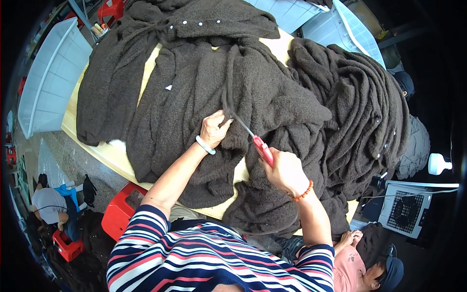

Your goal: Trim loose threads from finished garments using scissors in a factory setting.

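A large dark brown knit garment (194, 82) spreads over the table in front of me. My left hand (214, 127), with a pale bangle at the wrist, pinches a narrow edge of the knit near its middle. My right hand (286, 170), wearing an orange bead bracelet, is wrapped round a red-handled tool (263, 150). A thin metal shaft or blade runs from the red handle up to the knit beside my left fingertips. Whether that tool is a pair of scissors, I cannot tell. A small white scrap or tag (169, 87) lies on the knit.
More brown knits are heaped on the right (360, 112), and one with pale buttons (200, 24) lies at the far side. Pale plastic bins (48, 82) flank the yellowish table (104, 158). A red stool (119, 209) stands at left; a seated person in pink (348, 263) is at lower right.
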Demonstrator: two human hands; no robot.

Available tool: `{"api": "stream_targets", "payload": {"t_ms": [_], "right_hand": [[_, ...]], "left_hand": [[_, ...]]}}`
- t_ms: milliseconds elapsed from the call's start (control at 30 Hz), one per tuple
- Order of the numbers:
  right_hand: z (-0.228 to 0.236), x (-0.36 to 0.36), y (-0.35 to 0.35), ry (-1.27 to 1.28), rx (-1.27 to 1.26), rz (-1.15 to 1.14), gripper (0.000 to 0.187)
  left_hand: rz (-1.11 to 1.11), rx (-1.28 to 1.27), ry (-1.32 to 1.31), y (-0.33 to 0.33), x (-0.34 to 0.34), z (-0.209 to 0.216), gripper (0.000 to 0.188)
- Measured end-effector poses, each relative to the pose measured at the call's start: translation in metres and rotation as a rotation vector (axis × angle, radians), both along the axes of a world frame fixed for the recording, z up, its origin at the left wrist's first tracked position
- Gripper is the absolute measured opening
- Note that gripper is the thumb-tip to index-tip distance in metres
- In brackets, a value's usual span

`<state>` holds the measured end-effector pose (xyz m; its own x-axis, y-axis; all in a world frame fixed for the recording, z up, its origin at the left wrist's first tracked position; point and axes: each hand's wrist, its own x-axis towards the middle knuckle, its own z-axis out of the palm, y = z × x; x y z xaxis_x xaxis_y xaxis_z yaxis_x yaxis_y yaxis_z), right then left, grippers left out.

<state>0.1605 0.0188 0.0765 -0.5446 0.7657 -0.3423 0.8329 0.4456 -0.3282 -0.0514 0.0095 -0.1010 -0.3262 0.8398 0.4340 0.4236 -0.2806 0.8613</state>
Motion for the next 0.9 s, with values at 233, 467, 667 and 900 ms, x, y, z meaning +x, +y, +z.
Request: {"api": "stream_targets", "payload": {"t_ms": [233,467,667,900], "right_hand": [[0.001,0.004,-0.004,-0.002,-0.024,0.000,0.025],[-0.012,0.005,0.006,0.182,-0.111,-0.051,0.023],[-0.026,0.020,-0.010,0.221,-0.114,-0.139,0.023],[-0.014,0.006,-0.008,0.297,-0.137,-0.185,0.021]], "left_hand": [[-0.015,-0.012,0.044,-0.002,-0.003,-0.009,0.008],[-0.049,-0.035,-0.001,-0.003,-0.006,0.010,0.009],[-0.431,-0.298,-1.784,0.041,-0.025,0.033,0.051],[0.003,-0.079,-1.354,0.111,-0.029,0.027,0.036]]}}
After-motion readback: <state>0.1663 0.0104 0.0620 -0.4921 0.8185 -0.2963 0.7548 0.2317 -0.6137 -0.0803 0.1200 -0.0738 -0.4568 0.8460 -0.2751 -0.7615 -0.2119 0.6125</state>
